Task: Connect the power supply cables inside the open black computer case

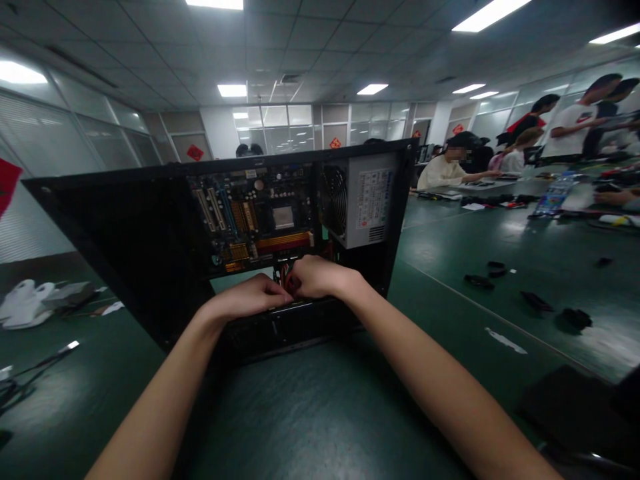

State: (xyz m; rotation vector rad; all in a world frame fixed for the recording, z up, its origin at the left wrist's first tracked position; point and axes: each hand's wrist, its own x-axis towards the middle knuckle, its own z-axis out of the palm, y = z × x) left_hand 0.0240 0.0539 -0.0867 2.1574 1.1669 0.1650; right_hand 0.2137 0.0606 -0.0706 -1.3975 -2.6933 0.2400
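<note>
A black computer case [220, 172] stands on its side in front of me with its open interior facing me. Inside it are a motherboard [240, 220] and, at the upper right, a silver power supply [369, 207] with a fan. Both my hands reach into the lower middle of the case. The fingers of my right hand [323, 275] are curled round a bunch of coloured cables [284, 275]. Just beside it, my left hand [253, 298] is closed at the case's lower frame, its fingertips close to the cables. What the left fingertips pinch is hidden.
The case rests on a green table [320, 413]. White plastic bag [25, 303] and cables [43, 363] lie to the left. On the right are small black parts [536, 301], a white strip [506, 341] and a water bottle [555, 193]. Several people are farther back right.
</note>
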